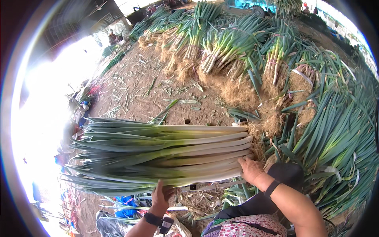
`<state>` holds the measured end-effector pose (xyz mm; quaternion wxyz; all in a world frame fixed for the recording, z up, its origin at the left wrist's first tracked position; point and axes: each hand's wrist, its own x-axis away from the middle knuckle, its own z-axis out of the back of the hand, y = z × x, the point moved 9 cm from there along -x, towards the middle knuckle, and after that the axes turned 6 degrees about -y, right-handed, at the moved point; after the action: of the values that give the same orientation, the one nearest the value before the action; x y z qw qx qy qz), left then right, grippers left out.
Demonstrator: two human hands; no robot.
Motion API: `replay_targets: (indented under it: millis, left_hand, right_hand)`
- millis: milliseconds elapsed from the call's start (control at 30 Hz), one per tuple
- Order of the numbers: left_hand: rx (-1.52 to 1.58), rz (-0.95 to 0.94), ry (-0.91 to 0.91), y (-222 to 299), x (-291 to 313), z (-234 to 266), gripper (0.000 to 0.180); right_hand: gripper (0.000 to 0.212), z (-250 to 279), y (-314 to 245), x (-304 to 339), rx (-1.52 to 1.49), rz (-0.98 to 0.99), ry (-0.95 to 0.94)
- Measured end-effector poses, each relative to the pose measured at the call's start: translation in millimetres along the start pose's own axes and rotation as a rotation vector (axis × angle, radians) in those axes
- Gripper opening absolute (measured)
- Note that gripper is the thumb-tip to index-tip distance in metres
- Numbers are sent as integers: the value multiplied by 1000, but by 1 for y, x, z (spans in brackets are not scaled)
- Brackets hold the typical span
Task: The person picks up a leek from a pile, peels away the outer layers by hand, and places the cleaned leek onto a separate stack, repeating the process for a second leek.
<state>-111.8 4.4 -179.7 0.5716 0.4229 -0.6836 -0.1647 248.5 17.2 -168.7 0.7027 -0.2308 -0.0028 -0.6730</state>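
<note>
Long leeks lie side by side across a largely hidden rack, root ends rightward; at its near edge, the left hand touches their leaves, the right hand their white ends, both grips unclear; beyond, bundled leeks lie on littered ground.

Stalks: white part smooth, with soft, slightly waxy shine. Leaves: smoother matt green, ribbed lengthwise. Roots: dry, stringy, rough like coarse fibre. Ground: bare earth, dull and rough, strewn with dry leaf scraps. Rail: flat and smooth, looks like metal. Blue sheet: wrinkled, thin, looks like plastic. Printed cloth: soft, matt, creased. Right wristband: dark, matt, exact material cannot be told.
</note>
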Motion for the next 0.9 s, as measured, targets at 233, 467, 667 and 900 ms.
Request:
replay_targets:
  millis: [233, 467, 667, 900]
  left_hand:
    - [-70, -240, 164, 12, 6, 31, 33]
    - [-108, -182, 183, 23, -13, 30, 31]
    - [-153, -309, 278, 25, -8, 28, 29]
    - [-356, -313, 61, -17, 12, -20, 14]
  right_hand:
    - [30, 1, 1, 5, 12, 32, 97]
    - [19, 10, 5, -9, -53, 22, 101]
    - [18, 2, 10, -13, -59, -30, 49]
    - [51, -10, 14, 10, -47, -59, -193]
